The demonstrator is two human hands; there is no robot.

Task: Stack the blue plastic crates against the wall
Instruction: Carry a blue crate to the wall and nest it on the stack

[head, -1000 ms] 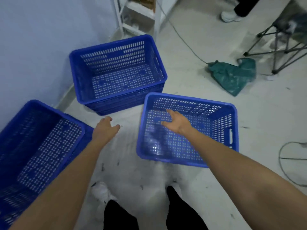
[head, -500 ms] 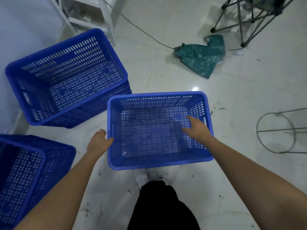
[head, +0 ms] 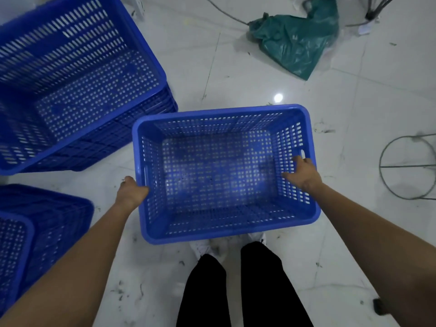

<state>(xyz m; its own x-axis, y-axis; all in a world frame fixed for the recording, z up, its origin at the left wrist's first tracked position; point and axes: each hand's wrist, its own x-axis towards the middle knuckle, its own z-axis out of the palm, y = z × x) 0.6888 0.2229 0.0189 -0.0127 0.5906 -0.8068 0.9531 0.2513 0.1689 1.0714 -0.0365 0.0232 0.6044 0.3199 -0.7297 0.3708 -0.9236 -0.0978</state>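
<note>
Right now the person stands over a blue plastic crate, a rectangular tub with rounded corners, a smooth thick rim and walls and floor pierced all over with small slots. It sits on the pale glossy floor tiles, just ahead of the person's white shoes.

The left hand is curled over the crate's left short rim, fingers wrapped outside and thumb pressed to the edge, grasping it. The right hand is on the inside of the opposite wall, fingers spread against the lattice just below the handle slot; whether it has truly closed on the rim I cannot tell.

Beyond the left fingers a stack of crates stands close by, its near corner almost touching the held crate. Behind the left wrist another crate sits apart.

Past the right fingers the floor is open, then a bare wire ring stand. Farther ahead lies a crumpled green plastic bag.
</note>
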